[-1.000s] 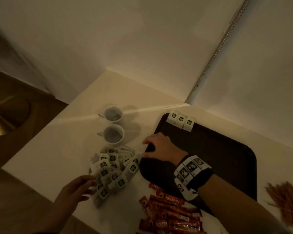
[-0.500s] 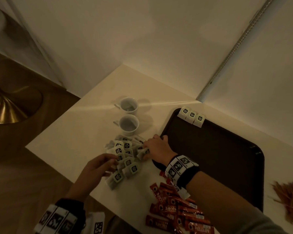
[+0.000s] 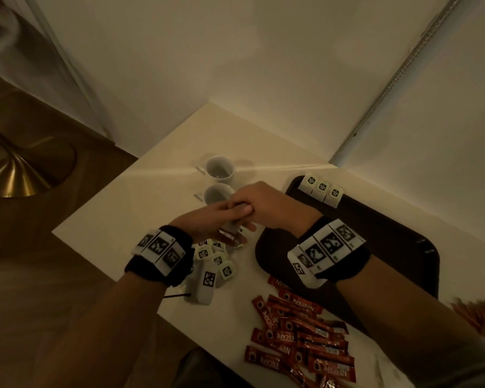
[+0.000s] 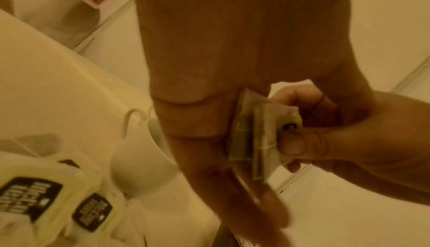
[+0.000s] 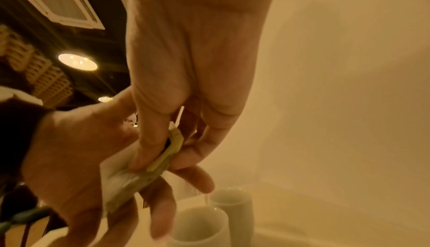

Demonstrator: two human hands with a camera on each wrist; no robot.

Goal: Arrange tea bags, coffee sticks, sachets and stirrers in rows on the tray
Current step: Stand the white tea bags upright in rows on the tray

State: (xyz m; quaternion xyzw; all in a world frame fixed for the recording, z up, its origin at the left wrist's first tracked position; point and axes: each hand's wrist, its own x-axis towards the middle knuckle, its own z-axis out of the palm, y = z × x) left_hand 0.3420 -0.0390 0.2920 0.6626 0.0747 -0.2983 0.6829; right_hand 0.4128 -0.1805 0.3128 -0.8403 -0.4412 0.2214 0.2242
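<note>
Right hand: raised off the table just left of the tray, knuckles up, thumb and fingers pinched on a small stack of tea bags.

Left hand: meets the right hand over the space between the nearer cup and the tray's left edge; its fingers lie fairly straight under and along the same stack, supporting it. Whether it grips the stack or only props it cannot be told.

Three tea bags: set in a short row at the tray's far left corner.

Loose tea bags: a heap on the table left of the tray, below the left wrist.

Coffee sticks: red pile in front of the tray's near left corner.

Stirrers: bundle by the tray's near right side, blurred.

Change: half a second ago both hands were down in the loose heap, left of the tray; they are now lifted and joined on the stack. The row of three on the tray is unchanged.

By view: the left wrist camera shows the right thumb pressed on the stack's printed face; the right wrist camera shows the stack edge-on between the two hands, with both cups below; the head view hides most of the stack behind the fingers.
</note>
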